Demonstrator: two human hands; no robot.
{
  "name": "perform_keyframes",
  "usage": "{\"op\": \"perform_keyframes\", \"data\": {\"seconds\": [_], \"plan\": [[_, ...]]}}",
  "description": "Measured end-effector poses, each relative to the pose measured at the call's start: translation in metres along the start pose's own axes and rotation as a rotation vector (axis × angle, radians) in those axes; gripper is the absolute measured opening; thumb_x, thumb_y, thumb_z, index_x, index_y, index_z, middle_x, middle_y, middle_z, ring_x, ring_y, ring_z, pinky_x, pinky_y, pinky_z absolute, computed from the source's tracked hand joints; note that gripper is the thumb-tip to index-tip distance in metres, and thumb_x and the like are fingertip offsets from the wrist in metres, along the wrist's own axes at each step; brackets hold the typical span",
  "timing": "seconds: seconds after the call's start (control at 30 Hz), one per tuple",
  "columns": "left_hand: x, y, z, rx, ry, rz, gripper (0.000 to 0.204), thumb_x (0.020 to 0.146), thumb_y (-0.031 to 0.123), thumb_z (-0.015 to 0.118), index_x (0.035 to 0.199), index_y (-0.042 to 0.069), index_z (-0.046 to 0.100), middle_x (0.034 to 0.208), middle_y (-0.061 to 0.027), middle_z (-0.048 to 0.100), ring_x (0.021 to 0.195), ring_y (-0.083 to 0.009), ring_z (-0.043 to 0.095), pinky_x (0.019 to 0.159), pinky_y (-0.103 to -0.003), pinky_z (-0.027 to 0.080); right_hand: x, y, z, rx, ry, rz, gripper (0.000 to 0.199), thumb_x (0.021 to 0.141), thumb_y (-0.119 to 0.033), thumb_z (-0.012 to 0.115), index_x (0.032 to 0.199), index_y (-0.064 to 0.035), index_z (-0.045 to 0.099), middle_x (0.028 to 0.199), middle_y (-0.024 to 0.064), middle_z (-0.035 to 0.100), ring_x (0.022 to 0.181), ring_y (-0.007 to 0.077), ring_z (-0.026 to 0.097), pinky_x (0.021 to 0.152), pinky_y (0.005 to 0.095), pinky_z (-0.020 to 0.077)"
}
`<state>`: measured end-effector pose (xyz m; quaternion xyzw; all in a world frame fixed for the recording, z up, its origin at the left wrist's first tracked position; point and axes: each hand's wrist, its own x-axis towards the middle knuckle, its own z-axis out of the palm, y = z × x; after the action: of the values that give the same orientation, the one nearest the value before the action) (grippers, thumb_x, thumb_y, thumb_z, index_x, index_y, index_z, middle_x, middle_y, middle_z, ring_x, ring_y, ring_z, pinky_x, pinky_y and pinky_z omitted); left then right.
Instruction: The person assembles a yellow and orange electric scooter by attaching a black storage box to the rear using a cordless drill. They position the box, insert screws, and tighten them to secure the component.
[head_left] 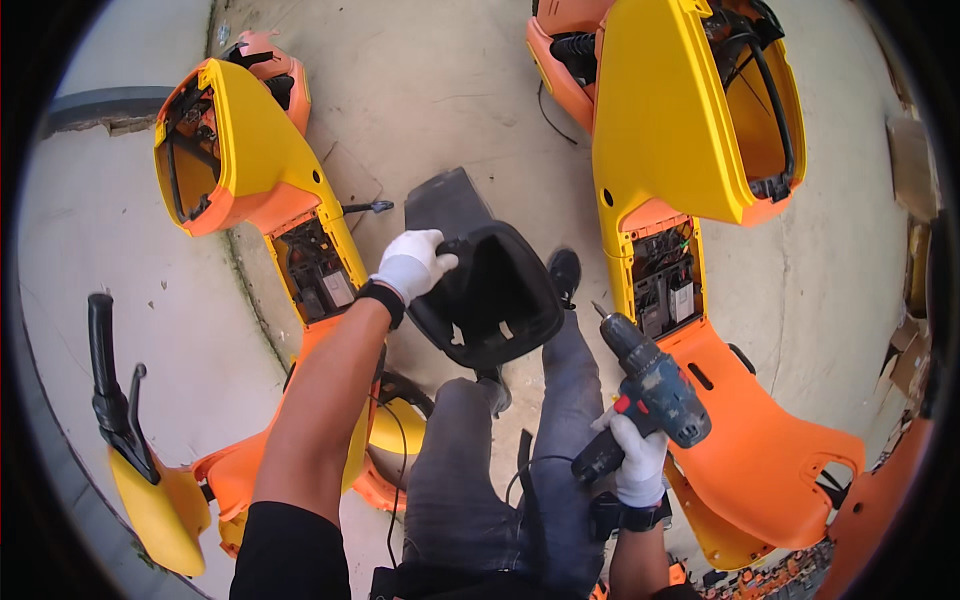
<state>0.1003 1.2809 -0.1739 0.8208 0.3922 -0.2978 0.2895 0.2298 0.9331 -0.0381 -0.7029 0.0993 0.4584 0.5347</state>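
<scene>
My left hand, in a white glove, grips the upper left rim of a black plastic bucket-shaped housing. The housing hangs in front of my legs, its opening toward me, with a dark flat panel extending behind it. In my right hand, also gloved, is a cordless drill held by its handle, its bit pointing up and to the left. Beside the drill stands an orange and yellow scooter; its open floor compartment shows wiring and a pale box.
Another orange and yellow scooter stands to my left, its floor compartment open too. A handlebar with a black grip juts up at the lower left. Cardboard boxes line the far right. Concrete floor lies between the scooters.
</scene>
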Motion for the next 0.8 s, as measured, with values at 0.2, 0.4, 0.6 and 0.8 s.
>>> {"op": "perform_keyframes", "data": {"seconds": [0.2,0.4,0.6,0.8], "plan": [[0.061,-0.026,-0.069,0.001,0.063,-0.107,0.035,0.085,0.035,0.068,0.103,0.005,0.067,0.101,-0.0208,0.068,0.101,-0.0383,0.064,0.088,-0.045,0.050,0.058,-0.068,0.021,-0.128,-0.072,0.043,0.019,0.082,0.000,0.062,0.100,0.0012,0.059,0.082,0.0078,0.065,0.078,0.0172,0.064,0.074,0.0303,0.0519],[0.135,-0.046,-0.132,-0.013,0.046,-0.165,0.043,0.084,0.037,0.068,0.108,0.002,0.067,0.104,-0.0234,0.067,0.104,-0.0400,0.062,0.091,-0.044,0.049,0.096,-0.117,0.073,-0.098,-0.055,0.128,0.022,0.083,0.000,0.065,0.104,0.0005,0.060,0.084,0.0067,0.065,0.077,0.0163,0.063,0.073,0.0293,0.0516],[0.218,-0.079,-0.177,-0.061,0.049,-0.127,0.045,0.084,0.036,0.068,0.112,0.001,0.066,0.109,-0.0236,0.067,0.107,-0.0386,0.062,0.094,-0.042,0.048,0.143,-0.153,0.138,-0.086,-0.032,0.139,0.018,0.080,0.002,0.069,0.097,-0.0003,0.063,0.082,0.0045,0.066,0.074,0.0136,0.064,0.070,0.0274,0.0527],[0.298,-0.125,-0.190,-0.159,0.155,-0.115,0.049,0.082,0.034,0.071,0.118,0.001,0.064,0.115,-0.0209,0.067,0.111,-0.0360,0.062,0.098,-0.039,0.047,0.196,-0.179,0.196,-0.171,-0.122,0.134,0.019,0.080,0.003,0.068,0.098,-0.0012,0.065,0.084,0.0027,0.067,0.077,0.0125,0.064,0.074,0.0271,0.0522]]}}
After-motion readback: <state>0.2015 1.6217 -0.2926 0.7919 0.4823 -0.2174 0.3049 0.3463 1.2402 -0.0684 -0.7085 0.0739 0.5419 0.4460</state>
